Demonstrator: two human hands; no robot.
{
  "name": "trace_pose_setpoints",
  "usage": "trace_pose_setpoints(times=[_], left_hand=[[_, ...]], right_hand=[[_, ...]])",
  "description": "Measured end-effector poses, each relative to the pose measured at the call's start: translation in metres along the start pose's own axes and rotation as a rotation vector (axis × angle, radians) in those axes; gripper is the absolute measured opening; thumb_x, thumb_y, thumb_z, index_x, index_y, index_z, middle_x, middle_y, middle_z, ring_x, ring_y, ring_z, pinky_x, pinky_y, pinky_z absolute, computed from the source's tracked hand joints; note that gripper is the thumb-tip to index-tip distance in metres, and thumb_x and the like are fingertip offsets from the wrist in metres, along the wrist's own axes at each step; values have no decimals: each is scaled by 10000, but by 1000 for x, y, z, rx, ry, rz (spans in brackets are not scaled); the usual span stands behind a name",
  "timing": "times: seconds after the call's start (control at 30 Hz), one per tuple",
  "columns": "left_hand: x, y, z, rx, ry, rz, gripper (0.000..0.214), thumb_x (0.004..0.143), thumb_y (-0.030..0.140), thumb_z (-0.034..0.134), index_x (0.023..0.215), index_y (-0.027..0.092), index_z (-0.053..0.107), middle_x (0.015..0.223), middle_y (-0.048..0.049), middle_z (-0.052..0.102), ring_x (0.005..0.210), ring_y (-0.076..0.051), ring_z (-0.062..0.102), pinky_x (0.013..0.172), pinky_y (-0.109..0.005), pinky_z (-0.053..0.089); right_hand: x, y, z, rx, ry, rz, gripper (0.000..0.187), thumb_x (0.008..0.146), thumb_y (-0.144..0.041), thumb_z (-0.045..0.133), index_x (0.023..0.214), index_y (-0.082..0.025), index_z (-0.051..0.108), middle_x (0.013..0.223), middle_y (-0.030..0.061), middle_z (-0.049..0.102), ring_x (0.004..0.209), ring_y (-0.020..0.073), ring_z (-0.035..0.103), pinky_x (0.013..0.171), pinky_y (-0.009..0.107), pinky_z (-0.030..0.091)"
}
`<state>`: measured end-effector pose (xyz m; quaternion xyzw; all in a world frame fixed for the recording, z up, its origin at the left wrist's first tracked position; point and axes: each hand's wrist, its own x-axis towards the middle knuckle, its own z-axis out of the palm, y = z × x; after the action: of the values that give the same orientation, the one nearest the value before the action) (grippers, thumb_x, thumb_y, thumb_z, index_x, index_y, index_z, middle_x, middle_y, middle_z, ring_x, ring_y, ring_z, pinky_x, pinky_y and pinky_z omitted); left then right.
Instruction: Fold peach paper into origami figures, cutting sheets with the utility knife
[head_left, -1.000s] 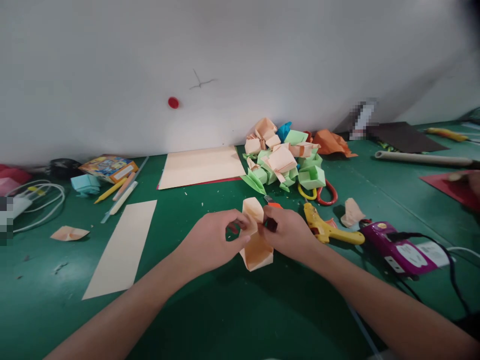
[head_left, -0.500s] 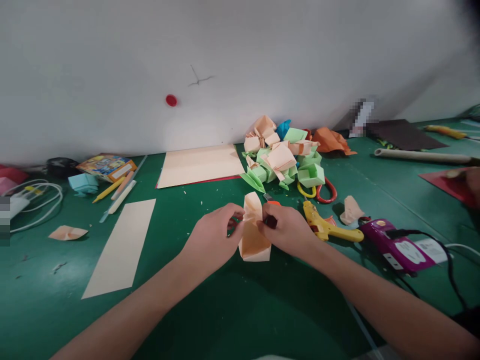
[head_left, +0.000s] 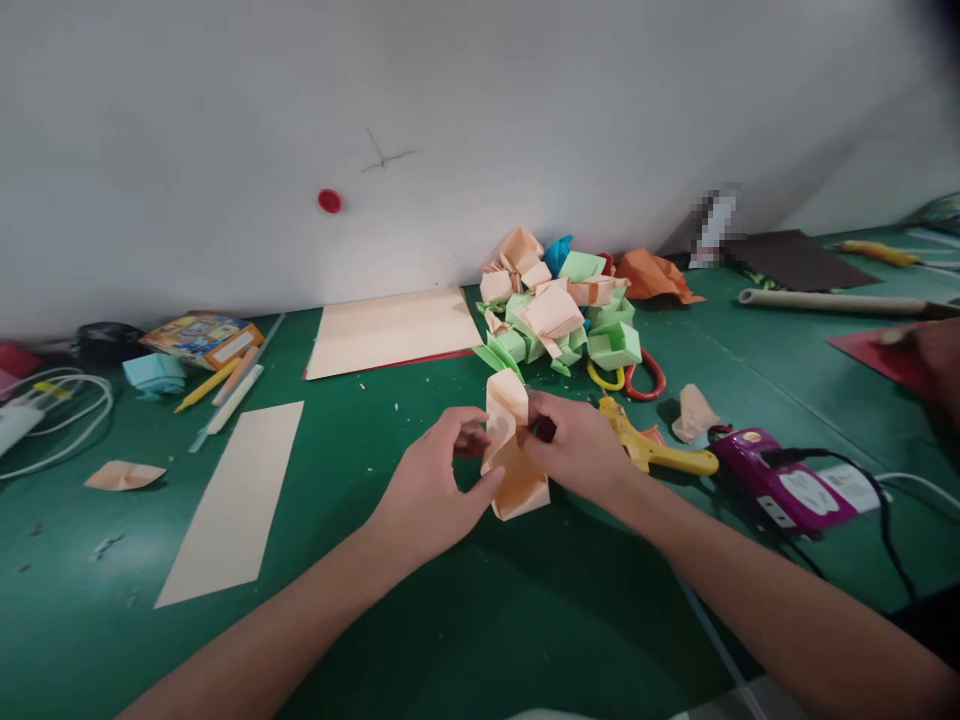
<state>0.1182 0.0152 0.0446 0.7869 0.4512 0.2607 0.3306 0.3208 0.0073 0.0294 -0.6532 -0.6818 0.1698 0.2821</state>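
Left hand (head_left: 431, 480) and right hand (head_left: 581, 445) are both pinching the sides of a peach folded paper (head_left: 523, 487) over the tabletop (head_left: 420, 640). Glue gun (head_left: 679, 458)'s crowding the right one, paper heap (head_left: 555, 310) behind. Open green box (head_left: 616, 345) in there, can't tell what's inside.

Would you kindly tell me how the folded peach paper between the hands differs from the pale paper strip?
The peach paper is creased and hollow; the paper strip is flat. The peach paper sits between the left hand and right hand; the paper strip lies on the green table. Both look unprinted.
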Motion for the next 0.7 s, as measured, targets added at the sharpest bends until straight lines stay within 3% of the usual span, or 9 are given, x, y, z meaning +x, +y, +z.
trace_pose_setpoints(times=[0.13, 0.3, 0.43, 0.5, 0.7], left_hand=[[1, -2, 3, -67, 49, -21, 384, 841, 237, 658, 1203, 244, 530, 1083, -37, 702, 966, -185, 693, 850, -331, 579], [4, -2, -1, -24, 36, -100, 299, 874, 228, 627, 1167, 253, 578, 929, 9, 739, 868, -169, 708, 729, -278, 547], [7, -3, -4, 70, 5, -63, 101, 900, 307, 628, 949, 239, 683, 846, 19, 732, 762, -160, 674, 667, -276, 489], [8, -5, -5, 122, -28, -25, 150, 911, 324, 613, 843, 230, 708, 841, 12, 730, 746, -160, 655, 661, -281, 464], [12, -6, -12, 135, -129, -45, 143, 892, 322, 608, 916, 239, 722, 920, 5, 736, 788, -168, 659, 672, -272, 462]], right_hand=[[1, 1, 0, 2, 29, 26, 138, 801, -267, 569, 713, -233, 468, 671, -20, 583, 628, 164, 535, 570, 283, 293], [-2, -2, 3, 17, -25, -6, 143, 786, -248, 587, 710, -232, 468, 676, -21, 579, 619, 158, 515, 568, 280, 305], [-5, -4, 6, 20, -70, -34, 165, 800, -261, 586, 703, -232, 456, 647, -26, 559, 599, 151, 498, 559, 272, 311], [-6, -5, 7, 34, -80, -36, 156, 805, -269, 582, 709, -231, 464, 654, -24, 565, 601, 150, 506, 557, 270, 314], [-4, -2, 6, 34, -61, -23, 170, 799, -272, 588, 691, -230, 464, 650, -23, 571, 598, 149, 501, 553, 271, 312]])
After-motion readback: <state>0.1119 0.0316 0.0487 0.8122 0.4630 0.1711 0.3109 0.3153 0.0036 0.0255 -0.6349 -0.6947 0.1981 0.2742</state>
